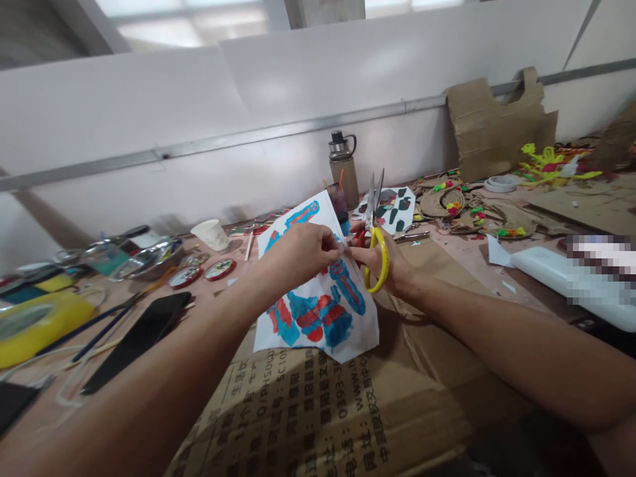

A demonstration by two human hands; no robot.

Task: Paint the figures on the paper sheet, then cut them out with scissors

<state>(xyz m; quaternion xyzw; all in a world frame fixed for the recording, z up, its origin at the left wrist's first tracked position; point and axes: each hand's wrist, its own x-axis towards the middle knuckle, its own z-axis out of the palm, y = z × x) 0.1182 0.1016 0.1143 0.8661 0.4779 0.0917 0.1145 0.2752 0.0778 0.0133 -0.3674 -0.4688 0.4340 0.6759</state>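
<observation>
A white sheet painted in blue and red (322,315) hangs tilted above the cardboard. My left hand (304,250) pinches its upper right edge, thumb and fingertips together. Yellow-handled scissors (376,262) are in my right hand (390,262), their handle loops around the fingers and the parted blades pointing up, away from the sheet. The fingertips of my right hand meet the paper edge beside my left fingertips. Beneath both hands lies a brown cardboard piece with printed characters (298,424).
Behind the sheet stand a bottle (344,165) and a paper cup (211,234). On the left are a phone (139,338), yellow tape roll (44,324), brushes and paint dishes. Cardboard crafts (497,215) and a white case (571,278) are on the right.
</observation>
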